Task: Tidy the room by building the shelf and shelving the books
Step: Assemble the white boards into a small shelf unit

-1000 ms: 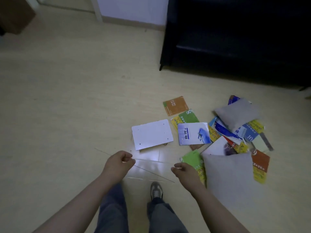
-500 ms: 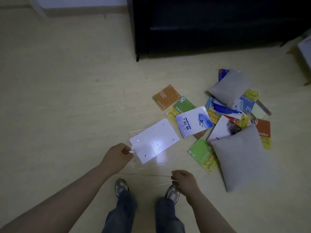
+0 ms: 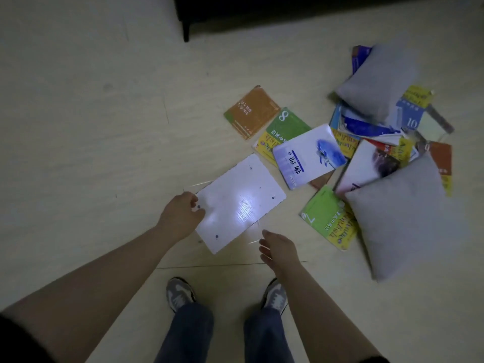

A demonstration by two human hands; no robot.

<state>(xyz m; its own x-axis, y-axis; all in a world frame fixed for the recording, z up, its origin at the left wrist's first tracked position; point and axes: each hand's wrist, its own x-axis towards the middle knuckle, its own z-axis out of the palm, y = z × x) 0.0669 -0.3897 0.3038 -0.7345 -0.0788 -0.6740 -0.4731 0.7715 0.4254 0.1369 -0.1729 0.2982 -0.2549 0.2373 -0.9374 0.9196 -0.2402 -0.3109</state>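
Observation:
A white shelf panel (image 3: 241, 203) with small holes lies flat on the floor in front of my feet. A clear panel (image 3: 199, 183) is partly over or under it; only its thin glinting edges show. My left hand (image 3: 180, 217) sits at the white panel's left edge with fingers curled, pinching the clear panel's corner. My right hand (image 3: 278, 247) hovers by the panel's near right corner with loose fingers, holding nothing. Several books lie scattered to the right: an orange book (image 3: 252, 111), a green book (image 3: 288, 124), a white-blue book (image 3: 309, 155) and a green-yellow book (image 3: 330, 218).
Two grey cushions (image 3: 400, 218) (image 3: 377, 85) lie on the pile of books at the right. A black sofa's leg (image 3: 186, 27) stands at the top. My shoes (image 3: 179, 294) are just behind the panels. Bare pale floor (image 3: 91, 127) stretches left.
The clear panel came down from between my hands onto the white panel. My right hand let go and opened. The view tilted down and closer to the floor.

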